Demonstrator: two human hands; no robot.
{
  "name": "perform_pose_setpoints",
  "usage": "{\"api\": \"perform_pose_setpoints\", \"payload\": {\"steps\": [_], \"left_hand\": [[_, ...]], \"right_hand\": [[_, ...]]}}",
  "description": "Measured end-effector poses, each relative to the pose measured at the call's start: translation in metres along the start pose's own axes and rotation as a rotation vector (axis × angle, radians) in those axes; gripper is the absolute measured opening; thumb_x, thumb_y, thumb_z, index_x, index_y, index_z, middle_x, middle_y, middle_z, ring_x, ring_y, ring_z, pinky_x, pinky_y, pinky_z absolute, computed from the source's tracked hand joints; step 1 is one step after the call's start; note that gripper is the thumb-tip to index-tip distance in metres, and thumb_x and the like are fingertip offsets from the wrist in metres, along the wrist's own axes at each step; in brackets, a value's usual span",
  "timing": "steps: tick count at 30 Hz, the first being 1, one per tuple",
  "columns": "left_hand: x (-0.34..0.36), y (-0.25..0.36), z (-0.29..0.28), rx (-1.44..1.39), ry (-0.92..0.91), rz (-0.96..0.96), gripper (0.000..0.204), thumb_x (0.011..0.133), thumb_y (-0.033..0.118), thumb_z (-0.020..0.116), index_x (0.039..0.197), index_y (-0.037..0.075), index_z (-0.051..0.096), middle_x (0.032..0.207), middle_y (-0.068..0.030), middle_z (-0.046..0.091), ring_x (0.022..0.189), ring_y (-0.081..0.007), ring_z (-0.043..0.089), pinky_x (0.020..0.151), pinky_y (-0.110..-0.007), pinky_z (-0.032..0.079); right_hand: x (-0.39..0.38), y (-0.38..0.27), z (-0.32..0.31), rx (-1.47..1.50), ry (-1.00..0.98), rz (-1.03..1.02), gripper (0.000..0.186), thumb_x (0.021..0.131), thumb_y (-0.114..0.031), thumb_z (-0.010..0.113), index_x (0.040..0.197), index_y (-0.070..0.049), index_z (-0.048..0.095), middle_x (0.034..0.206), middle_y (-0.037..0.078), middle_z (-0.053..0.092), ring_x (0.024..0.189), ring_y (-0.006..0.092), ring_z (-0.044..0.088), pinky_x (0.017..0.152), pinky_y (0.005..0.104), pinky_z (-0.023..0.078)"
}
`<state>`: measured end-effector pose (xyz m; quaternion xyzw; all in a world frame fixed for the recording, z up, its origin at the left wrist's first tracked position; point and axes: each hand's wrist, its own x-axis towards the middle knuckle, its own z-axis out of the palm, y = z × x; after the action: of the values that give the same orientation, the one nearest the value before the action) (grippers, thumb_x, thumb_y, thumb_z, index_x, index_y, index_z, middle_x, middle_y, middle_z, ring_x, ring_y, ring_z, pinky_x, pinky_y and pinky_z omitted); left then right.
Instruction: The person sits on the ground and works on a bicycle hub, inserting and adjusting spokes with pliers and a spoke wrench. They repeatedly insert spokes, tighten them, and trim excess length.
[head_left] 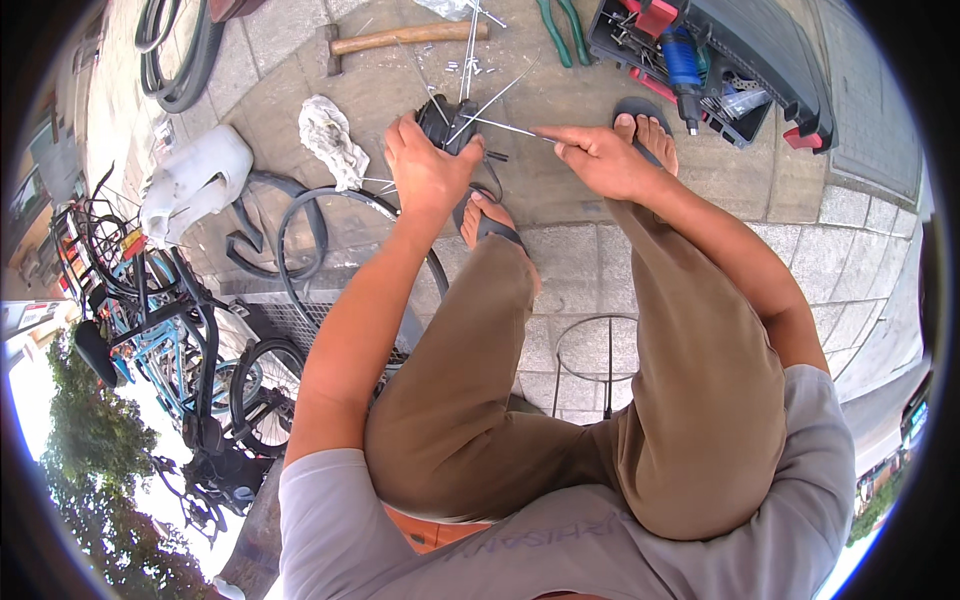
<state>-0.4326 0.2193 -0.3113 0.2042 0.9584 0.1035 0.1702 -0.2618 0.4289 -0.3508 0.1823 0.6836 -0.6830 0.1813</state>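
Head camera: nearest are the person's brown trousers (450, 380), knees parted, which seems to leave a clear line down to the hands. A thin metal ring frame (597, 380) stands between the legs.

Past the left knee, the left hand (430, 168) is wrapped around a black wheel hub (436, 120), fingers on one side and thumb on the other, probably to steady it. The hub sits low over the paving (720, 185), ahead of the left foot, with several spokes fanning out of it. The right hand (600, 158) pinches the outer end of one spoke (505, 127) between thumb and forefinger, likely because the tip gives easy control of its angle.

To the left, a wheel rim (282, 238) and a black inner tube (318, 228) lie aside, along with a crumpled white rag (332, 142).

Farther out, small metal pieces (478, 70) lie scattered near the hub, perhaps for easy reach. A wooden-handled hammer (410, 38), a green-handled tool (556, 35) and an open toolbox (780, 60) holding a blue driver (682, 65) ring the spot. Parked bicycles (200, 340) crowd the far left.
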Motion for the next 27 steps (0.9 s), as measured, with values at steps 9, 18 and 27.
{"api": "perform_pose_setpoints", "payload": {"steps": [9, 18, 27], "left_hand": [[0.003, 0.004, -0.002, 0.028, 0.001, 0.021, 0.101, 0.071, 0.044, 0.092, 0.145, -0.009, 0.047, 0.137, -0.0273, 0.052, 0.129, -0.0451, 0.053, 0.111, -0.05, 0.046], [0.003, -0.008, -0.002, -0.079, 0.091, 0.003, 0.097, 0.071, 0.044, 0.094, 0.14, -0.01, 0.052, 0.132, -0.0278, 0.053, 0.125, -0.0428, 0.055, 0.11, -0.048, 0.046], [0.03, -0.037, -0.016, -0.206, -0.088, -0.112, 0.101, 0.07, 0.049, 0.093, 0.138, -0.013, 0.053, 0.135, -0.03, 0.052, 0.127, -0.0425, 0.052, 0.114, -0.048, 0.042]], "right_hand": [[0.021, 0.017, -0.005, -0.156, 0.093, -0.175, 0.041, 0.107, -0.021, 0.053, 0.146, -0.02, 0.066, 0.076, 0.013, 0.067, 0.073, 0.0232, 0.065, 0.078, 0.0391, 0.054], [-0.001, 0.035, 0.001, -0.147, 0.141, -0.139, 0.038, 0.106, -0.024, 0.055, 0.141, -0.014, 0.068, 0.095, 0.018, 0.076, 0.094, 0.0365, 0.073, 0.086, 0.0458, 0.056], [0.02, 0.01, 0.003, -0.193, 0.162, -0.018, 0.041, 0.103, -0.024, 0.054, 0.14, -0.015, 0.069, 0.108, 0.021, 0.076, 0.101, 0.038, 0.074, 0.09, 0.0459, 0.056]]}}
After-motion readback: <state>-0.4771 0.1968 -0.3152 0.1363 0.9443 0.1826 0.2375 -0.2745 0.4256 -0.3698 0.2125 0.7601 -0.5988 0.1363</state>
